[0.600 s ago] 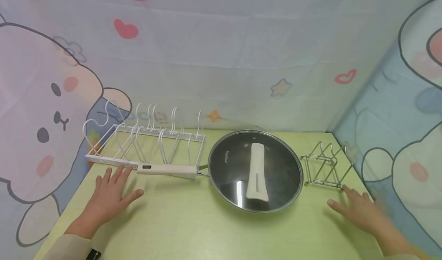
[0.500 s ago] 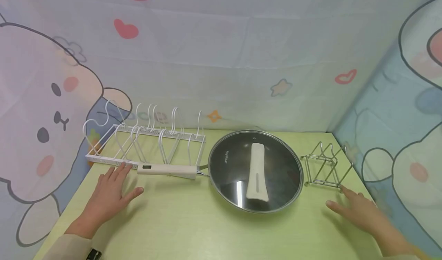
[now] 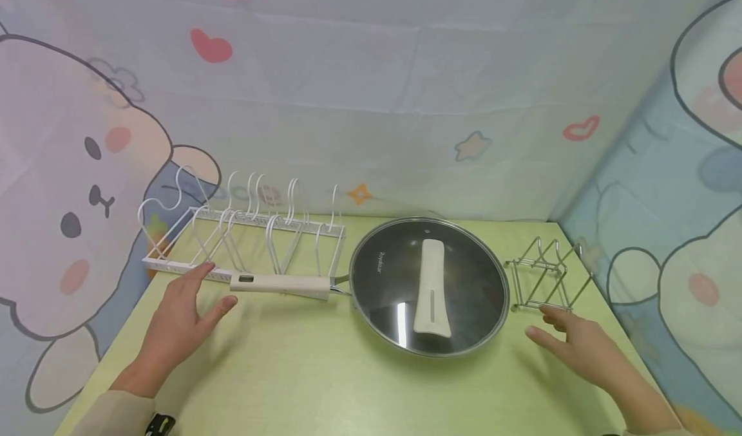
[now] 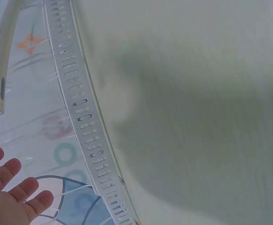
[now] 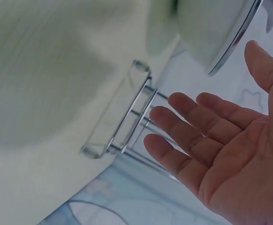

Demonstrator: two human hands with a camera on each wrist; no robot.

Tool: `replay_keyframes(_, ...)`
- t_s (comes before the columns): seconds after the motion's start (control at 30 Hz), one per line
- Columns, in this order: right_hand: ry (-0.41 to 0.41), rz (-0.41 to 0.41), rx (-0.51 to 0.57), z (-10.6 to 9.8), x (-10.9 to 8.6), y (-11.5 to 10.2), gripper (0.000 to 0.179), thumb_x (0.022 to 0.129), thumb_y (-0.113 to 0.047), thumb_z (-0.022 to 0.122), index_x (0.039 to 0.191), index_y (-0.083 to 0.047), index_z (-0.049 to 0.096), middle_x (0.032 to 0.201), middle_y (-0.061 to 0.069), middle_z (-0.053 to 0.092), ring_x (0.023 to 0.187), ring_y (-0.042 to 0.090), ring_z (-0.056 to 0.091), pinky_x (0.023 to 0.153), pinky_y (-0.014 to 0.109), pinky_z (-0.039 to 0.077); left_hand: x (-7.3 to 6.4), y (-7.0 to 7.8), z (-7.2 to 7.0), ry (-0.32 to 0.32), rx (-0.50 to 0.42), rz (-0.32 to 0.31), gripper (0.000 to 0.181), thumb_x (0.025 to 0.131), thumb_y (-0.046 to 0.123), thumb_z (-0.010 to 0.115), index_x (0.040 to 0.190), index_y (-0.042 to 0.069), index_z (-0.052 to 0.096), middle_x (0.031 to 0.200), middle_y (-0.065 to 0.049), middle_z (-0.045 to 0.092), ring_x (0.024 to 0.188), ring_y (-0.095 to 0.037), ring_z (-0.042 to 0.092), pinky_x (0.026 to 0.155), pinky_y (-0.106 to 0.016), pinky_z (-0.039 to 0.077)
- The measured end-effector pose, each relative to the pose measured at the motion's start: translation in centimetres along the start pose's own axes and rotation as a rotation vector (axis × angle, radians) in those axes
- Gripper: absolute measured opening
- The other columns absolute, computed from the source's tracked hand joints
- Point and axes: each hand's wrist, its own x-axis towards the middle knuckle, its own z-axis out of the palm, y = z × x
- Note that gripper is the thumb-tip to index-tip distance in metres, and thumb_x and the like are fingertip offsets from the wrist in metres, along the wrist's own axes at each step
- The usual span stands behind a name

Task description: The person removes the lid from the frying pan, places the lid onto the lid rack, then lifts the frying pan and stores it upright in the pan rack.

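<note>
A pan with a cream handle [image 3: 281,284] stands mid-table, its dark glass lid [image 3: 382,307] topped by a long cream lid handle [image 3: 431,288]. My left hand [image 3: 176,317] is held with fingers extended near the front rail of the white wire rack [image 3: 174,267], left of the pan handle's end. On the other side, my right hand [image 3: 582,349] hovers in front of the small metal wire rack [image 3: 542,278]. In the right wrist view its palm [image 5: 248,173] shows, with loose fingers and nothing held.
A pale green table [image 3: 348,391] lies beneath everything. Printed cloth [image 3: 406,101] hangs behind and along both sides. The white rack's several upright loops rise at the back left, and the pan handle overlaps its front rail.
My right hand has moved left, toward the pan, in front of the metal rack. My left hand has shifted slightly and its fingers have drawn together. Racks and pan stay put.
</note>
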Motion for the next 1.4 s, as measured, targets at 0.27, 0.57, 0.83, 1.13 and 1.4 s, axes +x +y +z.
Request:
replay_keyframes(0.27, 0.058, -0.058, 0.048, 0.2, -0.4, -2.6, 0.068, 0.105, -0.05, 0.065, 0.15, 0.0, 0.057, 0.141, 0.023, 0.07, 0.124, 0.048, 0.069, 0.095, 0.065, 0.058, 0.1, 0.3, 0.1, 0.031, -0.017, 0.011, 0.081, 0.098, 0.043, 0.077, 0.158, 0.0, 0.043, 0.155, -0.033, 0.049, 0.142, -0.058, 0.041, 0.11, -0.074, 0.037)
replay_keyframes(0.57, 0.072, -0.101, 0.115, 0.7, -0.6, -4.9, 0.06, 0.104, -0.047, 0.069, 0.143, -0.003, 0.065, 0.134, 0.018, 0.074, 0.117, 0.037, 0.074, 0.093, 0.057, 0.061, 0.6, 1.5, 0.1, 0.048, -0.021, 0.047, 0.081, 0.095, 0.04, 0.08, 0.157, 0.0, 0.045, 0.156, -0.031, 0.05, 0.143, -0.055, 0.043, 0.111, -0.073, 0.038)
replay_keyframes(0.83, 0.049, -0.124, 0.14, 1.4, -0.6, -6.5, 0.057, 0.103, -0.047, 0.07, 0.14, -0.004, 0.067, 0.122, 0.004, 0.08, 0.111, 0.026, 0.077, 0.096, 0.053, 0.062, 0.8, 2.6, 0.0, 0.051, -0.016, 0.077, 0.082, 0.093, 0.04, 0.082, 0.155, 0.0, 0.046, 0.157, -0.03, 0.049, 0.143, -0.054, 0.043, 0.111, -0.072, 0.039)
replay_keyframes(1.13, -0.003, -0.11, 0.167, 1.9, -0.7, -7.8, 0.052, 0.102, -0.047, 0.071, 0.137, -0.007, 0.069, 0.103, -0.01, 0.079, 0.093, 0.008, 0.072, 0.08, 0.031, 0.06, 1.0, 3.5, 0.2, 0.028, -0.018, 0.088, 0.083, 0.092, 0.04, 0.084, 0.156, 0.003, 0.047, 0.16, -0.026, 0.048, 0.145, -0.05, 0.043, 0.111, -0.072, 0.041)
replay_keyframes(1.4, -0.065, -0.093, 0.207, 2.2, -0.8, -9.1, 0.056, 0.102, -0.05, 0.07, 0.139, -0.008, 0.068, 0.092, -0.011, 0.075, 0.077, 0.0, 0.064, 0.066, 0.024, 0.053, 0.9, 4.0, 0.6, 0.008, -0.01, 0.091, 0.082, 0.094, 0.04, 0.083, 0.158, 0.005, 0.045, 0.161, -0.023, 0.048, 0.144, -0.049, 0.044, 0.11, -0.072, 0.042)
